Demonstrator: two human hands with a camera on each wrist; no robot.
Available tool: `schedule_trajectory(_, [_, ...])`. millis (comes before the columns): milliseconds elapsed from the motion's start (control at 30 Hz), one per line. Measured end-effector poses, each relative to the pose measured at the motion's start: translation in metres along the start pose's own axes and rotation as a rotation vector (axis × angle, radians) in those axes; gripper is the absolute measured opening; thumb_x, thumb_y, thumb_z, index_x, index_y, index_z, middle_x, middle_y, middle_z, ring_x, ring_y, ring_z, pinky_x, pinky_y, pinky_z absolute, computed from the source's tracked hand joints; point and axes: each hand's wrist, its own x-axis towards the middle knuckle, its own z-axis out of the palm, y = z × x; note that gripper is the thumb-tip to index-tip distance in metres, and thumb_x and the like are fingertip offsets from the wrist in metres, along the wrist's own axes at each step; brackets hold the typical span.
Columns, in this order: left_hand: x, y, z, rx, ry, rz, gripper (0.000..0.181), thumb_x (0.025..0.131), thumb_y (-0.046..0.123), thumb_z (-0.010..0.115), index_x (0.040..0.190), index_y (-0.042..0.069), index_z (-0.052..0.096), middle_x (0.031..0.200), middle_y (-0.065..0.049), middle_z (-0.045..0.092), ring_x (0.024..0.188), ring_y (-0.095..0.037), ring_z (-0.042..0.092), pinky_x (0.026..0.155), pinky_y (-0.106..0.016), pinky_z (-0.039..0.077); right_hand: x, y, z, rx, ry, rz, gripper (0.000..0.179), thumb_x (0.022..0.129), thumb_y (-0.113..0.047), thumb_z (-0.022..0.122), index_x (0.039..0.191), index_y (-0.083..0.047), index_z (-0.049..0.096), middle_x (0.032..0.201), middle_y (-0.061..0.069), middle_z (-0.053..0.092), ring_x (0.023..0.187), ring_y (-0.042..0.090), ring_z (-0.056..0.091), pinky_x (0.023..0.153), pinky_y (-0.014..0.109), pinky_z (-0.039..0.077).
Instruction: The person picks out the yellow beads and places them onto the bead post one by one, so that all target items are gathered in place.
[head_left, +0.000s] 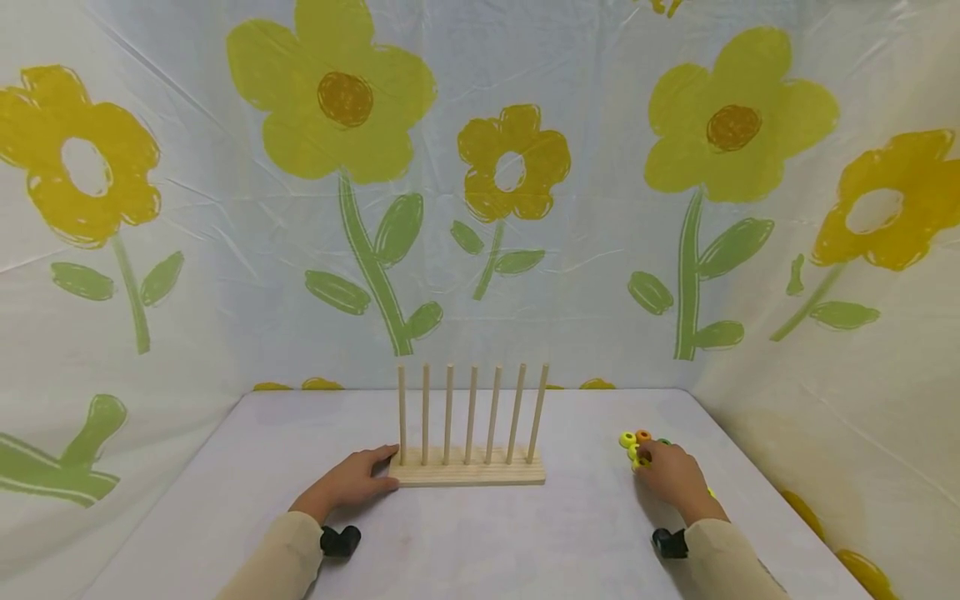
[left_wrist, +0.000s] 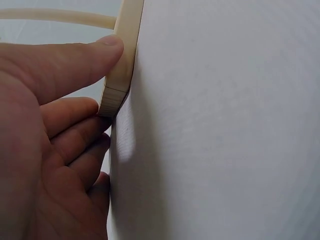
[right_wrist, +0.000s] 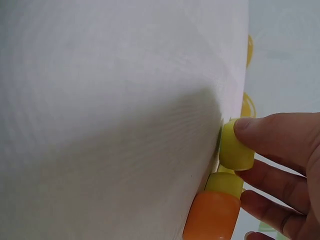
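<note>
Left fingers (left_wrist: 75, 110) (thumb (left_wrist: 85, 62) too) against the wooden base (left_wrist: 128, 45)

Your rack (head_left: 468, 475) mid-tabletop (head_left: 480, 546), beads (right_wrist: 223, 185) off right
Your left hand (head_left: 352, 482) is at the rack's left end, your right hand (head_left: 675, 477) is at the beads, well apart from the rack, and a cloth (head_left: 585, 292) hangs behind it all.
</note>
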Motion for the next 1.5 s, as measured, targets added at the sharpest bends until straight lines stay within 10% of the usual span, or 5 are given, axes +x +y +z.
schedule_trajectory(1500, [0.001, -0.007, -0.006, -0.077, -0.051, 0.013, 0.071, 0.085, 0.042, 0.071, 0.146, 0.016, 0.044, 0.151, -0.015, 0.042, 0.142, -0.039, 0.034, 0.115, -0.056, 0.029, -0.007, -0.08, -0.045, 0.549, -0.025, -0.223, 0.031, 0.089, -0.017, 0.068, 0.12, -0.012, 0.066, 0.123, 0.01, 0.064, 0.116, 0.033, 0.06, 0.088, 0.043, 0.057])
